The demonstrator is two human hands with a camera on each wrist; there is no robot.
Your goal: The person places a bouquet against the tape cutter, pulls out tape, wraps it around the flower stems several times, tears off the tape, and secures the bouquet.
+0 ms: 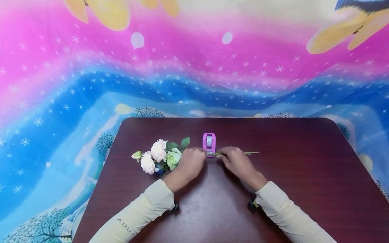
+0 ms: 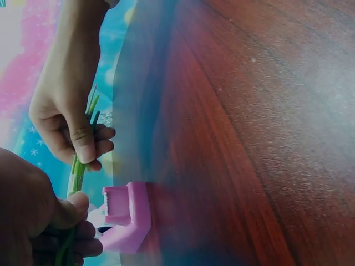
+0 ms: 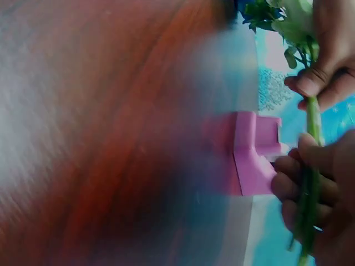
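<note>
Dark reddish-brown wooden worktop point(image 1: 273, 189) against pink-and-blue starry backdrop cloth point(image 1: 194, 67). Bunch of pale pink and green artificial roses point(image 1: 158, 156) lies left of centre, thin green stems point(image 1: 234, 153) running right. Left hand point(image 1: 189, 162) curled round stems near blooms; right hand point(image 1: 235, 161) pinching stems further along. Small pink plastic tape dispenser point(image 1: 209, 144) stands just behind stems, between hands.

Stems point(image 1: 234, 153) were partly hidden under both hands. Table point(image 3: 111, 138) surface was blurred in the right wrist view. Flower heads point(image 3: 288, 16) were cut off at the top edge.
</note>
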